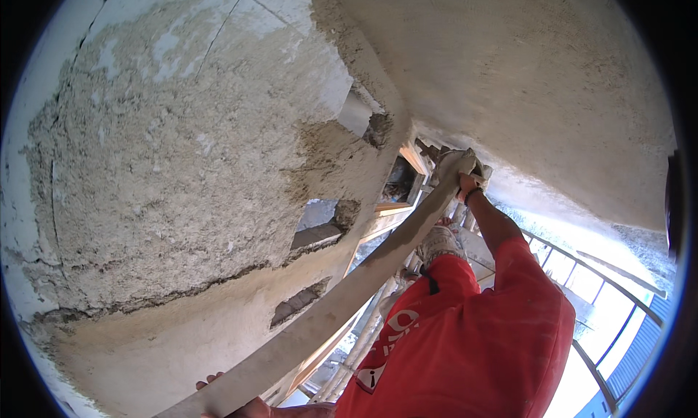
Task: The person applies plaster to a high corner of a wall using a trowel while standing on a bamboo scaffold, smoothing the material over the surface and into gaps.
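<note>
A long, flat, mortar-stained board (pixel 334 302) runs diagonally from the lower edge up to the centre right. My right hand (pixel 469 187), with a dark band at the wrist, is closed on its far end, where grey mortar (pixel 451 162) is caked. At the lower left my left hand (pixel 212 386) has its fingers curled around the board's edge, the palm partly hidden by it. My red shirt (pixel 465 345) fills the lower right, beside the board, with splattered trousers (pixel 442 245) beyond its hem.
A rough, cracked plaster wall (pixel 167 171) with several openings fills the left. A wood-framed opening (pixel 413 160) is near the centre. A smooth grey plaster surface (pixel 523 76) spans the upper right. Poles (pixel 363 352) show behind the board; a metal railing (pixel 618 280) curves along the bright right side.
</note>
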Tool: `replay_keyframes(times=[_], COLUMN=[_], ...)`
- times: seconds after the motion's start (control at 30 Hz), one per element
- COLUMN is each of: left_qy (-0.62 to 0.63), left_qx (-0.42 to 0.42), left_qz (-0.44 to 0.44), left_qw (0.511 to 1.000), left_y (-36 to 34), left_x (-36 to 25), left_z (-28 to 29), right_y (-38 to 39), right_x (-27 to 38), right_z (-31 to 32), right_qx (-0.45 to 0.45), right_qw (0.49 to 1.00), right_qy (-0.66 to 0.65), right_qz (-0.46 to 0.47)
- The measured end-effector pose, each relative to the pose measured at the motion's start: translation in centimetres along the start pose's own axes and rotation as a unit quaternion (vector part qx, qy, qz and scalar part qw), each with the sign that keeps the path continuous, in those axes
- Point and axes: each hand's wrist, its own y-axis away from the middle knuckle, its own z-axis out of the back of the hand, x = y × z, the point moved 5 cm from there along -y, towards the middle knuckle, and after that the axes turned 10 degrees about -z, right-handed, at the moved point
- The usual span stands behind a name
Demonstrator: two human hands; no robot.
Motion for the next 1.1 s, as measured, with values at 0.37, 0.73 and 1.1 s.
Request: replay_keyframes(times=[0.37,0.73,1.1], left_qy=[0.205,0.176,0.383], left_qx=[0.145,0.314,0.508], left_qz=[0.09,-0.021,0.098], left_qw=[0.964,0.933,0.765], left_y=[0.8,8.0,14.7], left_x=[1.5,7.6,16.1], left_z=[-14.6,-27.0,-29.2], right_y=[-1.5,-5.1,-5.6], right_x=[-4.0,-1.3,-3.0], right_z=[0.3,2.0,3.3], right_qx=[0.084,-0.012,0.027], right_qw=[0.995,0.99,0.987], right_qy=[0.005,-0.129,-0.152], right_qz=[-0.049,0.047,0.036])
